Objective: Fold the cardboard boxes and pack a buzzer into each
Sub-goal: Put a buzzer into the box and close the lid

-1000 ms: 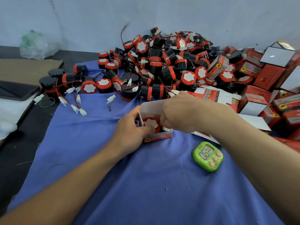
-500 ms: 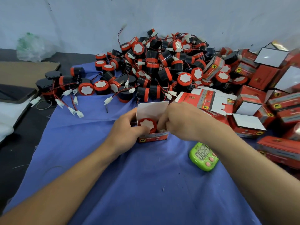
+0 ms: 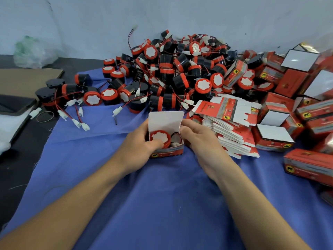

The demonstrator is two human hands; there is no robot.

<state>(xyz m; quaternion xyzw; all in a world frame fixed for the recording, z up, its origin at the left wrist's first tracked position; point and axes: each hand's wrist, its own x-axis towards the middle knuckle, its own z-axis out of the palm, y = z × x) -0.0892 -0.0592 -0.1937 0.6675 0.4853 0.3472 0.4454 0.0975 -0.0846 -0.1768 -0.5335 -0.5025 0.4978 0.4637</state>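
- At centre of the blue cloth (image 3: 162, 204): open box (image 3: 164, 120), red printed, standing upright, white lid flap raised at the back.
- buzzer (image 3: 160, 137) sits inside the open box, red rim and white face up; its wire and white plug are tucked in just right of it.
- left hand (image 3: 140, 145) grips the open box from the left, thumb hooked over the front edge and touching the buzzer's rim, fingers hidden behind the left wall.
- right hand (image 3: 200, 141) is against the box's right wall, fingertips curled at the lid's right edge; can't tell if it pinches a side flap or only touches.
- Behind the box: buzzer pile (image 3: 171, 69), black bodies with red bands, red wires and white plugs tangled, spreading left onto the dark table.
- Just right of the right hand: stack of flat box blanks (image 3: 232, 136), fanned, one blank lying across the top.
- Far right: closed boxes (image 3: 273, 139), heaped, some showing white sides.
- Left edge: plastic bag (image 3: 30, 51) by the wall, brown cardboard sheet (image 3: 27, 78) near it, rubber band (image 3: 45, 116) beside loose plugs.
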